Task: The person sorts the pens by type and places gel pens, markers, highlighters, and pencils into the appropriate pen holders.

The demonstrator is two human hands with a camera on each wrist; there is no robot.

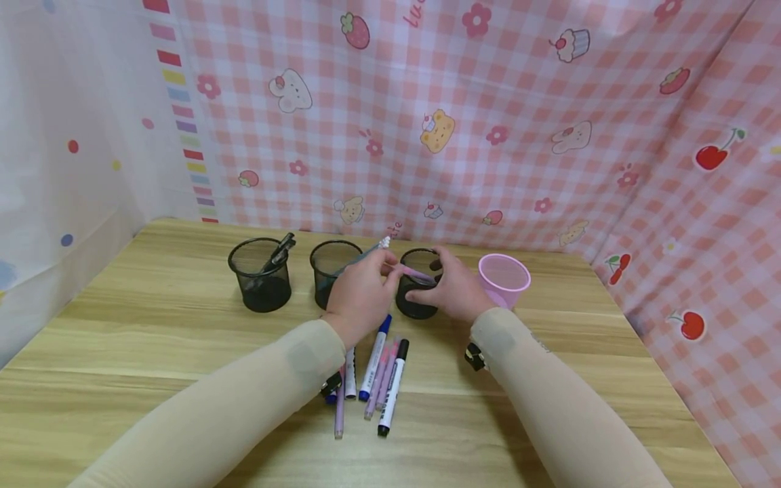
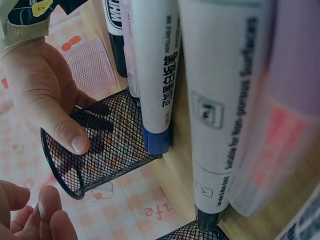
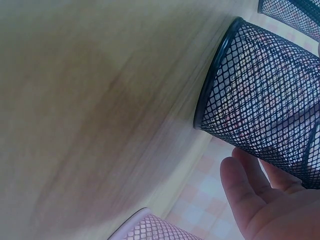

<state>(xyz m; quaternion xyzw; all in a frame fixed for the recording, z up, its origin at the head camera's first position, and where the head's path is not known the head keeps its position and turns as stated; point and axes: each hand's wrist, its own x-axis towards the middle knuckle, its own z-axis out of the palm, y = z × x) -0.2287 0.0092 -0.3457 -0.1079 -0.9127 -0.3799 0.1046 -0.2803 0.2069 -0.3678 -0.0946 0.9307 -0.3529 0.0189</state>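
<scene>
My left hand (image 1: 364,288) pinches a slim pink pen (image 1: 417,273), which slants over the mouth of the third black mesh pen cup (image 1: 416,305). Around that cup curls my right hand (image 1: 456,288); the left wrist view has its thumb pressed against the mesh (image 2: 112,142). From the right wrist, the fingers (image 3: 242,192) show along the cup's side. Below the hands, several pens lie loose on the table: a blue-capped whiteboard marker (image 1: 375,359), a black-capped one (image 1: 394,390) and purple pens (image 1: 339,410). My left forearm partly hides this pile.
At the left stands a black mesh cup (image 1: 264,293) holding black pens (image 1: 281,254). Beside it, a second black mesh cup (image 1: 322,285) has a pen with a white figure top (image 1: 384,242) leaning out. A pink mesh cup (image 1: 511,296) stands right of my right hand.
</scene>
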